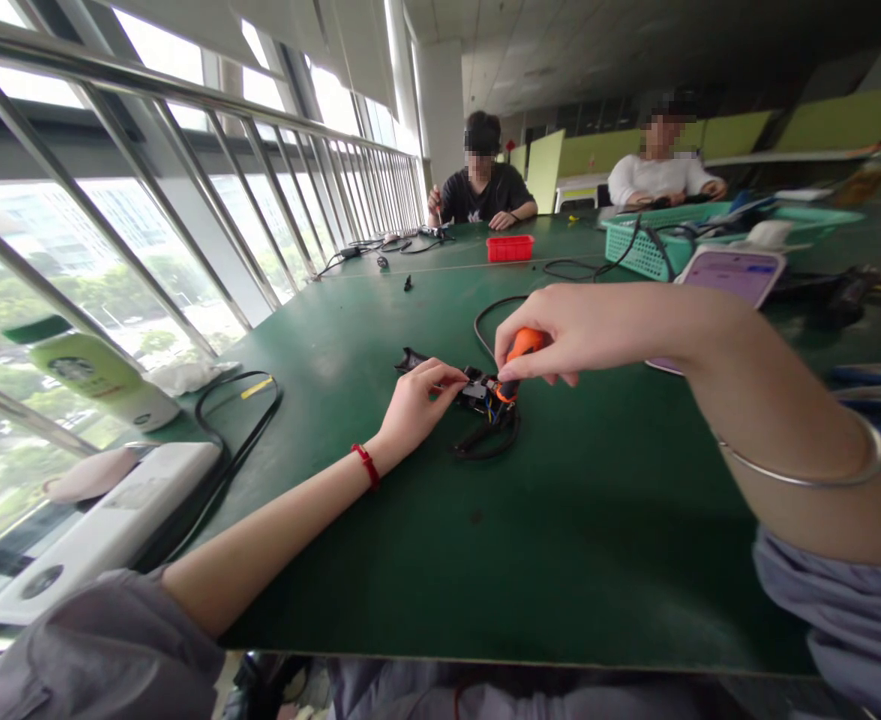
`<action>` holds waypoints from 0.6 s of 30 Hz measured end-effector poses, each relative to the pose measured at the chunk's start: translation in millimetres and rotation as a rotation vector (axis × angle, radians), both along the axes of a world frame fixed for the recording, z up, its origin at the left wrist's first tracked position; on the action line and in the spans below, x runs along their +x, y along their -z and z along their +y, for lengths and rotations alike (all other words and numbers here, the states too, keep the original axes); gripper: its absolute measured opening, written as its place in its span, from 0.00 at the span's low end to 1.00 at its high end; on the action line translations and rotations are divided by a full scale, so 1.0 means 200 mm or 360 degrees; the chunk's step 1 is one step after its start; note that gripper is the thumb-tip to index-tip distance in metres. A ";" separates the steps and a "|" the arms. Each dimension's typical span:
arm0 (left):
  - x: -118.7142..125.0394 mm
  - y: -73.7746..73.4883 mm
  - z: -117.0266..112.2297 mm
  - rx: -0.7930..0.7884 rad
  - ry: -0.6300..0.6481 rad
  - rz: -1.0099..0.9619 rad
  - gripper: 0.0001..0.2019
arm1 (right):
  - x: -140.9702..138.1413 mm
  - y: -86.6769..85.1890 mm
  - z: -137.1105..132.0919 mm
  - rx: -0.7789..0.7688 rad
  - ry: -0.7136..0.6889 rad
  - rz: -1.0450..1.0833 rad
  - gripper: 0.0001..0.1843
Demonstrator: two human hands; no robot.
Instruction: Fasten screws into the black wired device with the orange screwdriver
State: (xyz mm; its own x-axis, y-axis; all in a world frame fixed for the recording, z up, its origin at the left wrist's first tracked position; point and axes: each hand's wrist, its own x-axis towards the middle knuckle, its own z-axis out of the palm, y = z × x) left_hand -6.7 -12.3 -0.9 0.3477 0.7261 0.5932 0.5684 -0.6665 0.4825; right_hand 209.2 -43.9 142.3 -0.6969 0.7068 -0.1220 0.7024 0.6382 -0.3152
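Note:
My right hand (552, 335) is wrapped around an orange-handled screwdriver (526, 343), which points down at an opened black device (476, 392) on the green table. The screwdriver's tip is hidden. My left hand (426, 392) pinches the near left side of this device and steadies it against the tabletop. Thin coloured wires, blue and yellow among them, show inside the device. A black cable (477, 325) loops away behind it, and more cable curls on its near side. What kind of device it is, I cannot tell.
On the left are a green-labelled bottle (99, 375), a white box (102, 535) and a black cable (264, 425). Farther off stand a red tray (510, 249) and a teal basket (639, 247); a phone (732, 275) is behind my right arm. Two people sit across the table.

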 end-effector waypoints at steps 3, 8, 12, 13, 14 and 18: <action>0.00 0.00 -0.01 0.0119 -0.0044 0.0081 0.07 | 0.00 0.00 0.01 -0.0004 0.0007 -0.0006 0.19; -0.02 0.00 -0.03 0.0385 -0.0021 0.0376 0.10 | 0.00 0.00 0.00 0.0014 0.0015 -0.0016 0.18; -0.04 -0.01 -0.03 0.0563 -0.0059 0.0586 0.13 | 0.00 0.00 0.00 0.0002 0.0033 -0.0024 0.18; -0.04 -0.01 -0.03 0.0590 -0.0077 0.0627 0.13 | 0.00 0.00 0.00 -0.0002 0.0037 -0.0026 0.18; -0.05 -0.01 -0.03 0.0611 -0.0089 0.0672 0.14 | 0.00 0.00 0.00 -0.0007 0.0039 -0.0027 0.18; -0.06 -0.01 -0.02 0.0680 -0.0101 0.0801 0.14 | 0.00 0.00 -0.01 0.0001 0.0041 -0.0017 0.18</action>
State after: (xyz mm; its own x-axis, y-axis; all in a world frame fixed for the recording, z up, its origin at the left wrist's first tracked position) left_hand -19.3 -17.0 1.8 0.6220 0.4910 0.6100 0.6998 -0.6981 -0.1516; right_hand 208.8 -45.0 143.0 -0.6770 0.7246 -0.1289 0.7220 0.6200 -0.3069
